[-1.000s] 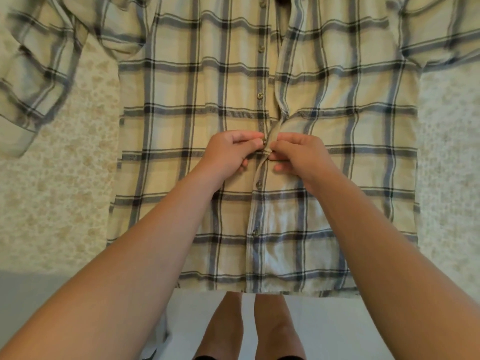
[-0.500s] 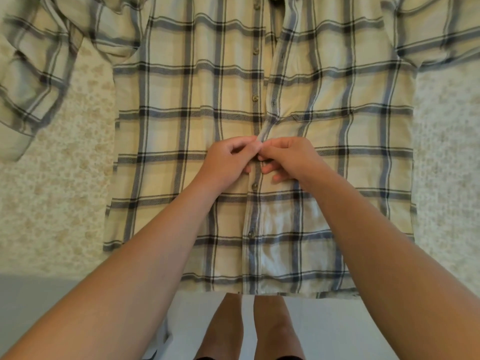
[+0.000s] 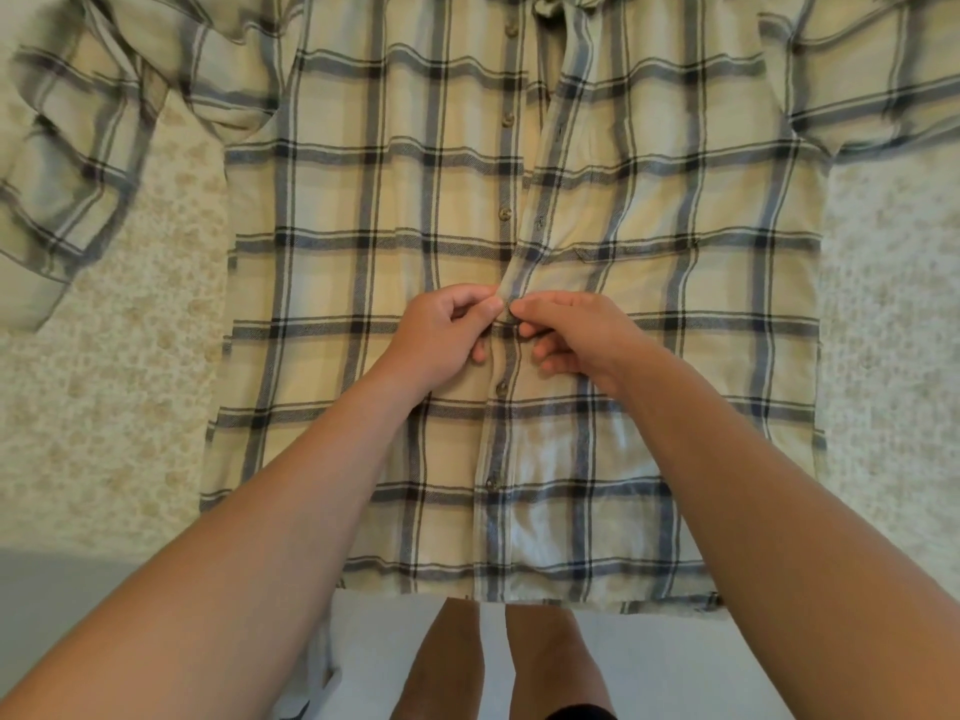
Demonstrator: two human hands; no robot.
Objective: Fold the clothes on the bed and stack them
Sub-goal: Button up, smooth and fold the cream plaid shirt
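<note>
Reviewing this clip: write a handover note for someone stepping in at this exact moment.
Left hand: pinches the button placket at mid-chest.
Right hand: pinches the facing placket edge, its grip meeting the left's.
Cream and grey plaid button-up shirt: flat, front up, on the floral beige bedspread, sleeves spread outward.
Done: the two lower buttons look fastened.
Left: upper buttons lie open beside the gaping placket; fasten if wanted, then fold and stack. No stack is in view.

One plaid shirt (image 3: 363,283) spread on one floral bed (image 3: 114,387). Two hands, left (image 3: 441,332) and right (image 3: 576,335), meeting at the placket. Five buttons visible along the placket. Two sleeves. Two bare legs below.
</note>
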